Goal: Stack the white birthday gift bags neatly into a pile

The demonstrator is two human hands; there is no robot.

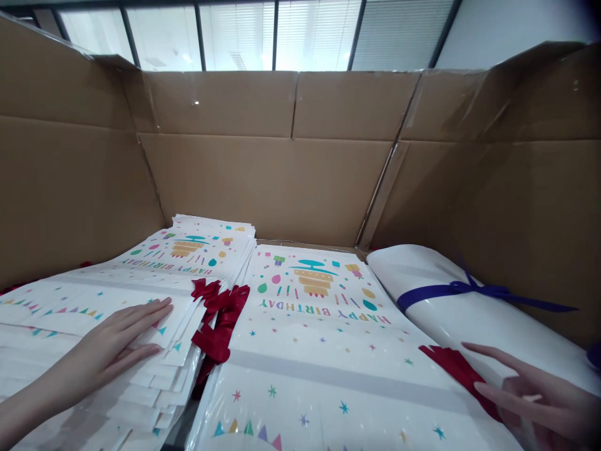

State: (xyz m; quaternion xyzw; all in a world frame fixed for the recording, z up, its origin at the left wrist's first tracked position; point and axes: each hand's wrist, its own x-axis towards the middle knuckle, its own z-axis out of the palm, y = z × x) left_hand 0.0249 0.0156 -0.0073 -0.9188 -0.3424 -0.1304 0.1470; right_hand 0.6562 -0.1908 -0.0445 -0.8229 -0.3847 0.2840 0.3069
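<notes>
My left hand [119,341] lies flat, fingers stretched, on the left stack of white printed bags [154,263]. These bear a cake, "HAPPY BIRTHDAY" lettering and bunting, seen upside down. Beside them, a middle stack of the same birthday bags [323,338] lies flat. Dark red ribbon handles [225,319] bunch up between the two stacks. At the right edge of the middle stack, my right hand [539,398] has its fingers apart beside another bunch of red ribbon handles [462,379]. Its fingertips are at or just over the ribbon; firm contact cannot be made out.
A white glossy roll [422,269] tied with a blue ribbon bow [474,288] lies along the right side. Tall cardboard box walls [263,181] enclose everything at the back, left and right. Windows with blinds [310,34] show beyond the box's rim.
</notes>
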